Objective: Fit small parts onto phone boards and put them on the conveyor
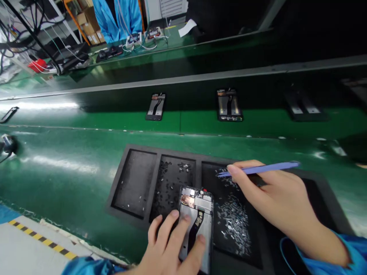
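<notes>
My left hand (172, 246) presses an opened phone body (197, 214) down onto a black foam tray (120, 179), fingers lying over its lower half. The phone shows a copper patch, a black flex cable and a silver frame. My right hand (275, 202) pinches a blue plastic pry tool (258, 169) like a pen. Its tip hovers over the tray's right compartment, which holds several small silver parts (232, 225). The middle compartment holds more small parts (172, 172). The left compartment is nearly bare.
A green conveyor belt (71, 160) runs across the view. Three opened phones lie farther back on it (156, 107), (229, 105), (301, 105). A person in a blue coat (117, 17) stands at the far bench among cables and devices. A yellow-black striped edge (40, 238) lies near left.
</notes>
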Tool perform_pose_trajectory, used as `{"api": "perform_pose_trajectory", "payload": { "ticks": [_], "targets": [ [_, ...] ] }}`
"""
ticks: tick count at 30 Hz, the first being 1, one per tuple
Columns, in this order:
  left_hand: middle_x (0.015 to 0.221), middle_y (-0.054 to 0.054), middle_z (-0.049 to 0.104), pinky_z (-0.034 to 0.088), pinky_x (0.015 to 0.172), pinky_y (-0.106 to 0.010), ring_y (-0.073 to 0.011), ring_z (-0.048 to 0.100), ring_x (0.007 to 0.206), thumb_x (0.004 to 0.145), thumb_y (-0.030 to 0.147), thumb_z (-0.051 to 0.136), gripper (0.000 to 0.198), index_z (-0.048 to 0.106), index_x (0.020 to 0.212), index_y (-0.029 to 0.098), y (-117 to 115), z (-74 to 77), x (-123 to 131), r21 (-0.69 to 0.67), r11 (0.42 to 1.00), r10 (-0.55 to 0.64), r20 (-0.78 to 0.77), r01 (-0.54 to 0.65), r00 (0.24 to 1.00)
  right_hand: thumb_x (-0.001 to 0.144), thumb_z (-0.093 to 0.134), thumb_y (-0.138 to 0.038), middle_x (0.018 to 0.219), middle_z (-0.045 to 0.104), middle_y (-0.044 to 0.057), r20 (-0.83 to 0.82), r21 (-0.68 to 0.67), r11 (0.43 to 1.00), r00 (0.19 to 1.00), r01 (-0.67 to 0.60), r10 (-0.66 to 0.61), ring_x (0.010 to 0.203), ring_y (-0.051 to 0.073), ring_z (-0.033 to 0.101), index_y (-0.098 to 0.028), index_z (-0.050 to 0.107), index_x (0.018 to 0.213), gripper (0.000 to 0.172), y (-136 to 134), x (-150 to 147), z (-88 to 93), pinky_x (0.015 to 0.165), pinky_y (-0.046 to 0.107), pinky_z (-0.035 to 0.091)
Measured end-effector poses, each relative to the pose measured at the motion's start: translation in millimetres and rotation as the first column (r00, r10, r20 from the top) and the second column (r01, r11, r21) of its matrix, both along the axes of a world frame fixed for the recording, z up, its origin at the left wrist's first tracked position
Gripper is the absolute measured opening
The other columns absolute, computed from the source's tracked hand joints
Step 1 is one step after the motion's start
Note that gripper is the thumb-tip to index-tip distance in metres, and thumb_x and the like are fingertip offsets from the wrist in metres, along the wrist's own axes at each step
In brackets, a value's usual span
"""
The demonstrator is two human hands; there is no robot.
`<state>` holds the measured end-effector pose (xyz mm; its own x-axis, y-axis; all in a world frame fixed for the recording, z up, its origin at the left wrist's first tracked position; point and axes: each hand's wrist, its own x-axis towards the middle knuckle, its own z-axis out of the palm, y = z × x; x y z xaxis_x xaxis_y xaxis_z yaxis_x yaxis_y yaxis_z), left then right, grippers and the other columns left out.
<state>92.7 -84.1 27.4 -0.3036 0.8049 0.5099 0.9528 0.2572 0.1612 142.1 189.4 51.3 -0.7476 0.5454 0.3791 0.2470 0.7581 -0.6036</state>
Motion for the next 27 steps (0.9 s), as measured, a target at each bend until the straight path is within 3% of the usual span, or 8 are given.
{"api": "perform_pose_trajectory", "payload": {
  "ticks": [2, 4, 7, 11, 13, 17, 22, 27],
  "targets": [
    [0.135, -0.010, 0.066, 0.029, 0.122, -0.047, -0.0293, 0.051, 0.138, 0.094, 0.033, 0.067, 0.025, 0.072, 0.117, 0.026, 0.8, 9.0, -18.8, -0.070, 0.982, -0.179, -0.045, 0.176, 0.983, 0.099, 0.057, -0.048, 0.073, 0.075, -0.002, 0.002, -0.025, 0.999, 0.999, -0.034, 0.034, 0.050, 0.016, 0.063, -0.026, 0.069, 0.080, 0.032, -2.6, -0.9, 8.4, 0.050, 0.029, 0.046],
    [0.136, -0.012, 0.066, 0.037, 0.119, -0.047, -0.0307, 0.055, 0.136, 0.097, 0.037, 0.064, 0.030, 0.069, 0.123, 0.023, 1.0, 16.7, -33.7, -0.220, 0.921, -0.344, -0.067, 0.322, 0.937, 0.099, 0.058, -0.046, 0.079, 0.076, -0.001, 0.010, -0.088, 0.992, 0.996, -0.089, 0.091, 0.059, 0.018, 0.069, -0.027, 0.071, 0.084, 0.028, -5.8, -5.9, 17.8, 0.053, 0.029, 0.048],
    [0.136, -0.014, 0.066, 0.051, 0.108, -0.047, -0.0340, 0.061, 0.129, 0.098, 0.042, 0.062, 0.037, 0.065, 0.128, 0.020, 0.6, 15.9, -42.4, -0.281, 0.868, -0.450, -0.100, 0.409, 0.887, 0.098, 0.061, -0.044, 0.078, 0.076, -0.002, 0.016, -0.202, 0.958, 0.977, -0.203, 0.211, 0.061, 0.017, 0.069, -0.027, 0.074, 0.090, 0.022, -11.4, -22.8, 26.1, 0.054, 0.028, 0.050],
    [0.130, -0.011, 0.069, 0.057, 0.103, -0.041, -0.0318, 0.063, 0.128, 0.099, 0.035, 0.062, 0.032, 0.068, 0.127, 0.020, 0.7, -1.7, -38.9, -0.124, 0.910, -0.409, -0.105, 0.396, 0.906, 0.099, 0.062, -0.038, 0.072, 0.072, -0.004, 0.032, -0.339, 0.886, 0.938, -0.315, 0.346, 0.053, 0.013, 0.064, -0.025, 0.073, 0.088, 0.021, -19.0, -51.0, 16.4, 0.046, 0.024, 0.044],
    [0.132, -0.009, 0.069, 0.056, 0.103, -0.038, -0.0295, 0.062, 0.130, 0.099, 0.033, 0.063, 0.031, 0.068, 0.127, 0.022, 0.4, -7.2, -38.7, -0.093, 0.915, -0.400, -0.090, 0.392, 0.912, 0.099, 0.061, -0.037, 0.077, 0.074, -0.002, 0.031, -0.346, 0.875, 0.927, -0.340, 0.373, 0.060, 0.014, 0.067, -0.024, 0.073, 0.085, 0.023, -21.7, -58.9, 6.4, 0.051, 0.025, 0.048],
    [0.138, -0.005, 0.066, 0.055, 0.106, -0.037, -0.0259, 0.060, 0.132, 0.100, 0.035, 0.064, 0.034, 0.066, 0.133, 0.028, -1.5, -6.4, -44.6, -0.150, 0.898, -0.432, -0.115, 0.414, 0.894, 0.098, 0.064, -0.034, 0.086, 0.078, 0.002, 0.016, -0.313, 0.872, 0.916, -0.377, 0.402, 0.076, 0.018, 0.074, -0.023, 0.075, 0.086, 0.020, -23.5, -59.3, -6.0, 0.067, 0.029, 0.058],
    [0.141, -0.002, 0.065, 0.054, 0.105, -0.033, -0.0220, 0.061, 0.130, 0.101, 0.037, 0.064, 0.033, 0.066, 0.133, 0.031, -3.8, -8.7, -45.6, -0.160, 0.902, -0.419, -0.107, 0.401, 0.902, 0.096, 0.068, -0.029, 0.078, 0.077, 0.000, -0.009, -0.307, 0.830, 0.874, -0.466, 0.487, 0.068, 0.017, 0.073, -0.025, 0.077, 0.086, 0.014, -24.6, -58.1, -5.3, 0.063, 0.028, 0.060],
    [0.141, 0.000, 0.064, 0.053, 0.106, -0.033, -0.0222, 0.060, 0.131, 0.102, 0.037, 0.061, 0.032, 0.066, 0.134, 0.032, -3.3, -10.5, -42.2, -0.191, 0.893, -0.431, -0.098, 0.408, 0.897, 0.094, 0.072, -0.026, 0.081, 0.078, 0.000, -0.059, -0.301, 0.825, 0.873, -0.478, 0.484, 0.070, 0.017, 0.073, -0.026, 0.078, 0.092, 0.007, -28.3, -61.3, -5.7, 0.061, 0.028, 0.060]
  ]
}}
